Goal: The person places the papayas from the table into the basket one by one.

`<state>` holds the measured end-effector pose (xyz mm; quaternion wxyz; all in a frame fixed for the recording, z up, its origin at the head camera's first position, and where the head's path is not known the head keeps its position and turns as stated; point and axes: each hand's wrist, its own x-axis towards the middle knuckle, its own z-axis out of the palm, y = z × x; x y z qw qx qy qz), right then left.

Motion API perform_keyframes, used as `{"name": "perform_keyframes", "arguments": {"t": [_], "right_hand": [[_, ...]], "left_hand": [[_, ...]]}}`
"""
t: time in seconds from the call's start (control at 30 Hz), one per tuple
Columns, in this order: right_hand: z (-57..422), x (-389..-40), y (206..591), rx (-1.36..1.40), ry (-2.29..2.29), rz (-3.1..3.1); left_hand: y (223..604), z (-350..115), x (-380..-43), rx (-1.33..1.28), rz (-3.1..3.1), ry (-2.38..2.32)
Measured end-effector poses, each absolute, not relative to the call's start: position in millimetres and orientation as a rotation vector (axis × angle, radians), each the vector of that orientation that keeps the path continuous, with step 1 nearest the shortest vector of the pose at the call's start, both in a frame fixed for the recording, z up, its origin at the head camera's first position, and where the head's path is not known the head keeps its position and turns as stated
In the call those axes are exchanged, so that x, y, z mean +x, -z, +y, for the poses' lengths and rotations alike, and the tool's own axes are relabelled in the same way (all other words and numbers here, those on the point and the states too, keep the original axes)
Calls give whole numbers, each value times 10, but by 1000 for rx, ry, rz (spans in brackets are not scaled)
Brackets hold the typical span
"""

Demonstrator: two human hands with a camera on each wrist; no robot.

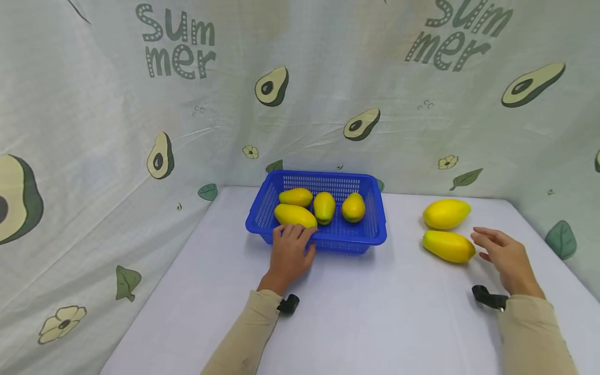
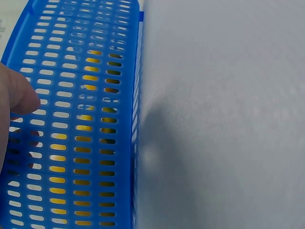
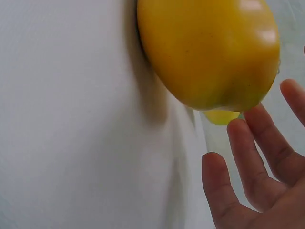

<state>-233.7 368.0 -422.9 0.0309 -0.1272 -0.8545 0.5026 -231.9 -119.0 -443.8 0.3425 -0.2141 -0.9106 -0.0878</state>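
Note:
A blue mesh basket (image 1: pixel 347 240) holds several yellow papaya-like fruits, one oblong fruit (image 1: pixel 292 214) lying along its front left. My left hand (image 1: pixel 289 255) grips the basket's front rim: the fingers reach over the edge beside that fruit, and the thumb (image 2: pixel 24 95) lies outside the mesh wall. On the table to the right, two more yellow fruits lie close together, a rear one (image 1: pixel 447 213) and a nearer one (image 1: pixel 449 247). My right hand (image 1: pixel 508 263) is just right of the nearer fruit, its fingers (image 3: pixel 245 152) spread and slightly bent, holding nothing.
A white-covered table (image 1: pixel 375 312) carries everything. Behind and to both sides hangs a pale cloth (image 1: pixel 319 62) printed with avocados, leaves and lettering. Black straps with small mounts (image 1: pixel 489 298) sit at both wrists.

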Motion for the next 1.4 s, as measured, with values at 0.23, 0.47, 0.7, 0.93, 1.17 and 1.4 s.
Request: {"name": "perform_keyframes", "arguments": {"t": [0.23, 0.47, 0.7, 0.93, 1.17, 1.4], "right_hand": [[3664, -2387, 4285, -361, -1572, -2656], [3644, -2395, 4273, -314, -1501, -2755], [3613, -2418, 4223, -179, -1480, -2831], [3625, -2487, 4224, -154, -1524, -2887], [3660, -2438, 4320, -129, -1488, -2965], [3651, -2355, 4371, -137, -1532, -2973]], "left_hand": [[4404, -1187, -2352, -559, -2351, 243], [4370, -1174, -2375, -577, -2352, 251], [4353, -1199, -2374, -557, -2364, 252], [4327, -1210, -2383, -554, -2354, 272], [4435, -1199, -2304, -556, -2349, 256], [4447, -1191, -2302, -563, -2372, 249]]}}
